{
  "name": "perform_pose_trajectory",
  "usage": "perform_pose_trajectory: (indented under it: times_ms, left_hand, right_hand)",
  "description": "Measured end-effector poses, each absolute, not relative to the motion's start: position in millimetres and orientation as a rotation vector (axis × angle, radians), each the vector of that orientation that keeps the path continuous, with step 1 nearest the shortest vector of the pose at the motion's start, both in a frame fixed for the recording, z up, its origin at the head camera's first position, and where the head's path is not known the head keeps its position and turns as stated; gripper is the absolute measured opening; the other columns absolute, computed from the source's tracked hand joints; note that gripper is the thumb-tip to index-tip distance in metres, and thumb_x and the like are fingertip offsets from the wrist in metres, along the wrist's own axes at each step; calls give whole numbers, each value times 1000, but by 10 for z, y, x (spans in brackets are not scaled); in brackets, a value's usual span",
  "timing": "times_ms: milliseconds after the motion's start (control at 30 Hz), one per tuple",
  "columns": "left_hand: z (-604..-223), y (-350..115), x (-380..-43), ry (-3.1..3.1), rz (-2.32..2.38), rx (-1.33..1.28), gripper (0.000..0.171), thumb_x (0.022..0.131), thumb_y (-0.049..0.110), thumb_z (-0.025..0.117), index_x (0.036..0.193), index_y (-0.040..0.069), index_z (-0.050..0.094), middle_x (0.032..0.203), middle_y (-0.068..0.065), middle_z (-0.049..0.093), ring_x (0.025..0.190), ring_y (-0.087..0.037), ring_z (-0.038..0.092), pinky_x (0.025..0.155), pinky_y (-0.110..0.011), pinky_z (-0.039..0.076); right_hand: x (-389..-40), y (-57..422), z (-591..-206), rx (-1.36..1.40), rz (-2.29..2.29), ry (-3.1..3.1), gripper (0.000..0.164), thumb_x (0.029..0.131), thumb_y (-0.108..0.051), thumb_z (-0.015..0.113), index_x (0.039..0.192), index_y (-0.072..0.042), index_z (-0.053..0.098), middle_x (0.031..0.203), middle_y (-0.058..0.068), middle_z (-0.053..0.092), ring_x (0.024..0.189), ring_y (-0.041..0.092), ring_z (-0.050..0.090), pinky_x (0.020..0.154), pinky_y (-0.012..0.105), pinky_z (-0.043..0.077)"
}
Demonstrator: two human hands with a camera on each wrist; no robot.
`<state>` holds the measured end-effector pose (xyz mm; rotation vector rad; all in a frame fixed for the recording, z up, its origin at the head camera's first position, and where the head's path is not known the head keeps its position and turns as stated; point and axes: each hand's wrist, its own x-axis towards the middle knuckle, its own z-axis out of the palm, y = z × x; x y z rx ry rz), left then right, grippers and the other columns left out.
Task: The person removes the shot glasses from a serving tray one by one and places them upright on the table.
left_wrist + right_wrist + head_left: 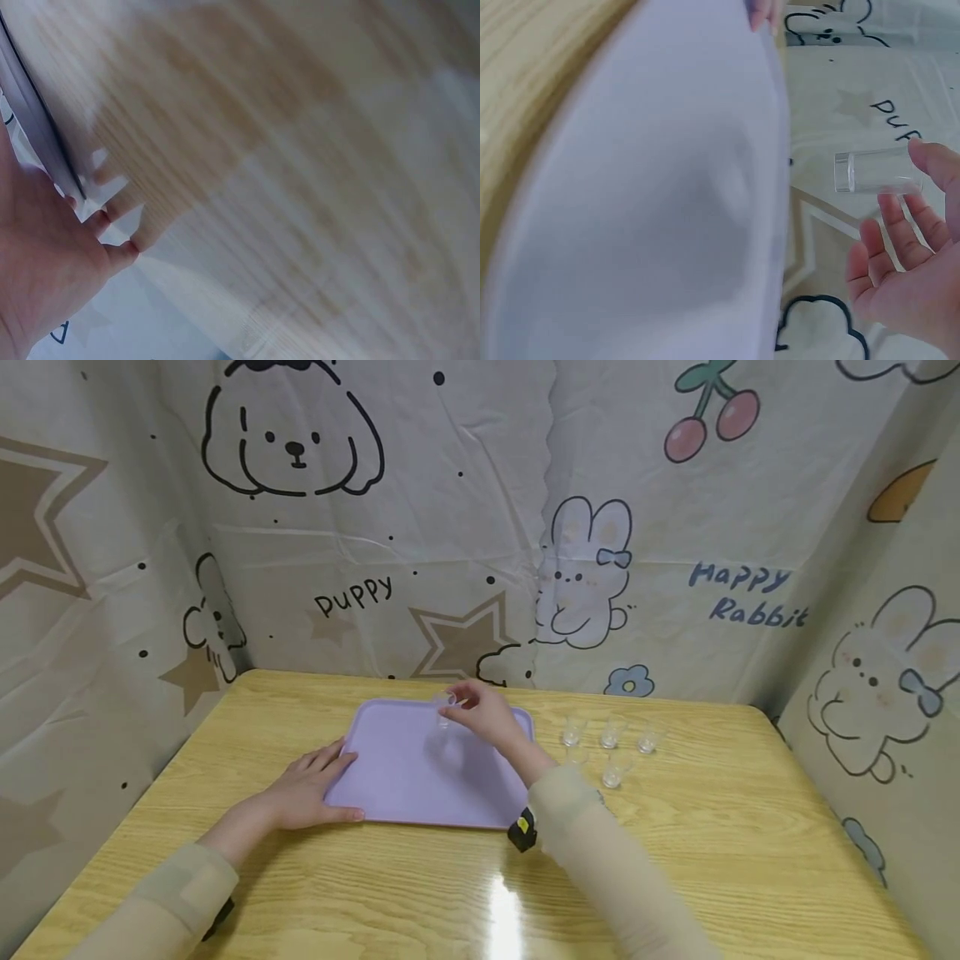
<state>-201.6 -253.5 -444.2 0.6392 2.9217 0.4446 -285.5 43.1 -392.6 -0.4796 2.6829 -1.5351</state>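
Observation:
A small clear cup [444, 718] is pinched between the thumb and fingers of my right hand [483, 714], above the far part of a lilac tray [390, 777]. In the right wrist view the cup [862, 172] has its thick base pointing away from the fingers, with the tray lying beneath. My left hand [311, 787] rests at the tray's left side, fingers extended along the edge and thumb by the near corner. The left wrist view has this hand [52, 247] with fingers spread against the wooden table beside the tray edge.
Right of the tray, several more small clear cups [611, 772] stand on the wooden table [360, 893]. A printed cloth [465, 527] hangs behind the table and along both sides. Black wrist devices [522, 831] sit under the sleeves.

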Motion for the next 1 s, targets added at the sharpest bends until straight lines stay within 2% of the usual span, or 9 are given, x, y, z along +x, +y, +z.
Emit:
perform_pose_trajectory:
  times_ms: [233,467,700,1000]
  left_hand:
    - [-4404,-2538,-1992,2915,441,626,100,76,69,61,146,4,33,155,-23,16,134,-52,22,106,-66,18]
    - [-4436,-2551,-2017,2913,404,635,102,76,72,57,147,4,31,155,-22,14,134,-52,21,106,-66,17]
    - [-4459,-2563,-2035,2909,388,631,103,76,74,56,148,5,30,156,-21,13,135,-51,20,107,-65,17]
    - [-4443,-2559,-2025,2899,397,626,103,75,74,56,147,4,30,156,-21,13,135,-51,20,107,-65,17]
  right_hand:
    - [-2818,646,-3677,-563,-1558,2680,35,83,-22,73,113,-7,64,100,4,64,90,19,58,73,27,48]
    - [-2746,984,-3404,-610,-1550,2680,37,84,-23,72,116,-8,62,103,7,63,95,21,57,78,32,48]
    - [-2611,1376,-3166,-558,-1490,2760,39,84,-31,72,118,-14,61,106,4,62,100,20,55,81,35,46]
    - [-2430,1855,-2973,-500,-1416,2819,45,85,-36,70,122,-12,58,112,7,61,102,21,53,82,35,45]
